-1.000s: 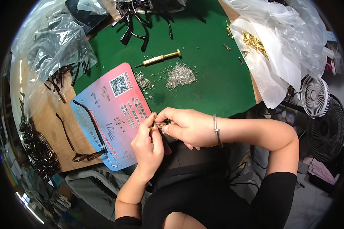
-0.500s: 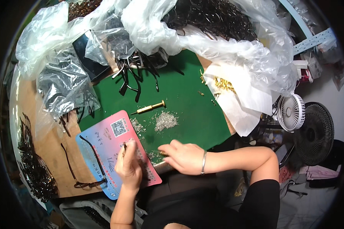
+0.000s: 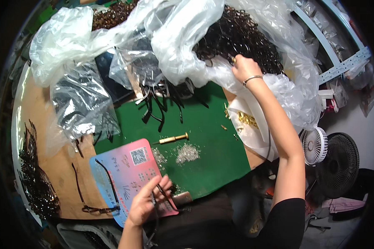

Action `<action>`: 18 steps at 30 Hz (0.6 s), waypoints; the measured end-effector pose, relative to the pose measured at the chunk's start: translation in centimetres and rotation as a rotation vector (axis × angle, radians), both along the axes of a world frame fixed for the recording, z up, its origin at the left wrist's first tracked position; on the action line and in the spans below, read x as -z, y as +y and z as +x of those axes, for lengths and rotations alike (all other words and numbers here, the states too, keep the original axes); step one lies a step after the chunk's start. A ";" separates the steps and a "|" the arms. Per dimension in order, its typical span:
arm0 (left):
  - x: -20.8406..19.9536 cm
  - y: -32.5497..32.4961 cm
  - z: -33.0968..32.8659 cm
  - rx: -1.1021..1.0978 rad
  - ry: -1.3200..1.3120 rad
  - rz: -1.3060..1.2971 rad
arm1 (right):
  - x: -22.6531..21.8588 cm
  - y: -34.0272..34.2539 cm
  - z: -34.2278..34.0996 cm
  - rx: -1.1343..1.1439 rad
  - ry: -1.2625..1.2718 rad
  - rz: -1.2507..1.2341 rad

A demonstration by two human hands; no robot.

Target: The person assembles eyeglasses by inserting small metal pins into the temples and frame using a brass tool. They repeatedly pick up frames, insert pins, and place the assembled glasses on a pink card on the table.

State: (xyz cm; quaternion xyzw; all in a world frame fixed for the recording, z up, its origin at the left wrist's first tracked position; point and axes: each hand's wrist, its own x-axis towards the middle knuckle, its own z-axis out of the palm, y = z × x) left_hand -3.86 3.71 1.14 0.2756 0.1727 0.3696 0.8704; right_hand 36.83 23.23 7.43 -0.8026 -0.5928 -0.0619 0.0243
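At the far end of the wooden table [image 3: 62, 182], a crumpled, whitish plastic bag [image 3: 187, 33] lies around a pile of glasses frames [image 3: 241, 37], dark brown, shiny and tangled. Beside its near edge, my right hand [image 3: 246, 69] bends its fingers; I cannot tell if they grip. My left hand [image 3: 145, 201], loosely curled at the table's near side, holds a slim dark strip [image 3: 165, 194].

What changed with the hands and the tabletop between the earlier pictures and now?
The right hand parted from the left hand and moved forward and right to the heap of dark eyeglass frames; its exact grip is unclear. The left hand's pinch opened, a thin dark piece against its fingers. Unmoved: brass screwdriver, pile of tiny silver pieces, eyeglass frame at left.
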 end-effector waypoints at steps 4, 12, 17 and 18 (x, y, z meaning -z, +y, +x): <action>0.9 -1.4 -1.0 -0.222 0.322 -0.077 | -0.6 -0.2 -1.2 -0.016 0.037 0.018; -1.3 1.0 0.6 -0.123 1.088 0.239 | -7.7 -9.3 -4.0 -0.097 0.830 -0.103; 0.5 0.3 0.4 -0.393 1.488 0.791 | -4.8 -17.3 -13.2 -0.622 1.145 -0.428; 0.3 0.3 0.9 -0.393 1.489 0.849 | -3.4 -18.6 -14.3 -0.573 1.228 -0.557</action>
